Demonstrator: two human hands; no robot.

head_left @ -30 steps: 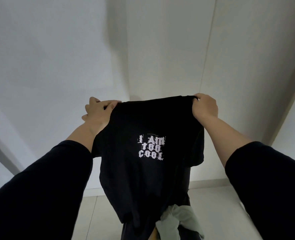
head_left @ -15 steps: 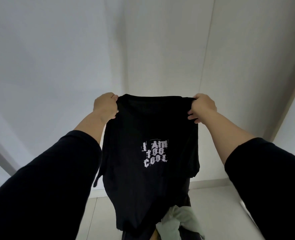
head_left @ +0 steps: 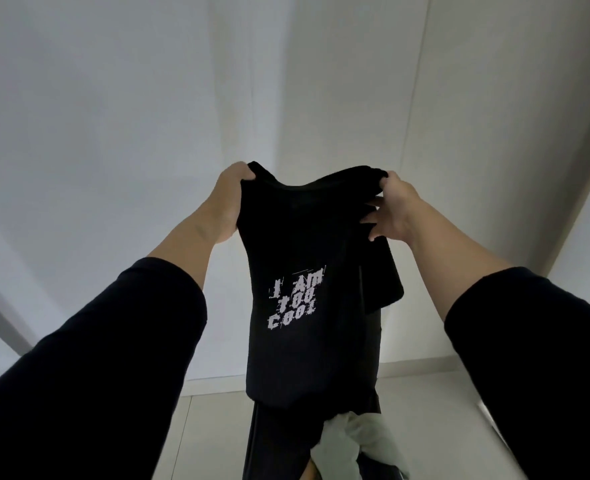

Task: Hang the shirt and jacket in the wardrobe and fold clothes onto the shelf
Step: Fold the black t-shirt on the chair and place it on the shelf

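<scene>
Hands hold up a black T-shirt (head_left: 307,271) at centre: left hand (head_left: 229,199) grips its 11 o'clock corner, right hand (head_left: 395,206) pinches the 1 o'clock corner. Pale clothes (head_left: 352,441) lie at 6 o'clock below it.

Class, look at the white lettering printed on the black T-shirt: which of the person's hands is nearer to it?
The right hand, though narrowly. It holds the T-shirt up and right of the lettering, fingers spread downward. The left hand grips the top corner, up and left.
</scene>
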